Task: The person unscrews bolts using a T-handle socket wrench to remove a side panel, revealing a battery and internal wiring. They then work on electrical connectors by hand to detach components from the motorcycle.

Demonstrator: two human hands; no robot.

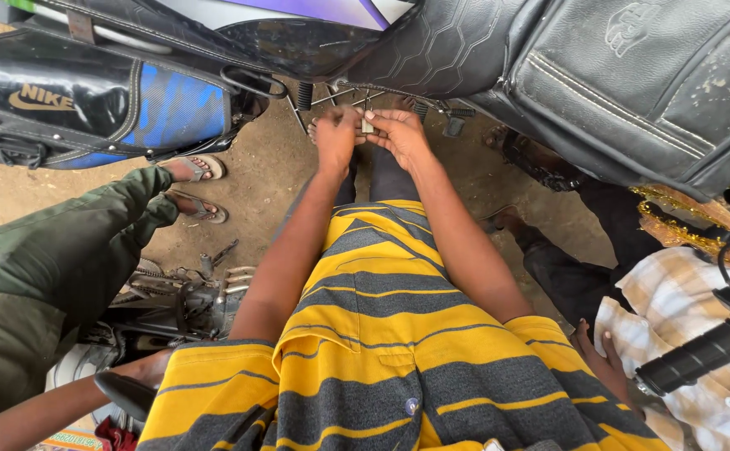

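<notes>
Bare dirt ground (264, 175) hemmed in by motorcycle seats and bystanders.
At 12 o'clock a black quilted seat (440, 46) overhangs the hands; a second seat (89, 104) with blue panels sits at 10, sandalled feet (198, 188) beneath it, a handlebar grip (703, 355) at 4. Left hand (335, 138) and right hand (398, 135) both pinch a small pale metal part (367, 125) between them, held just below the seat edge.

light: soft, even daylight | glare: sheen on black motorcycle seat (298, 42) just above the hands | shadows: faint | edges: wide-angle bending | focus: sharp, small item at fingertips unclear
</notes>
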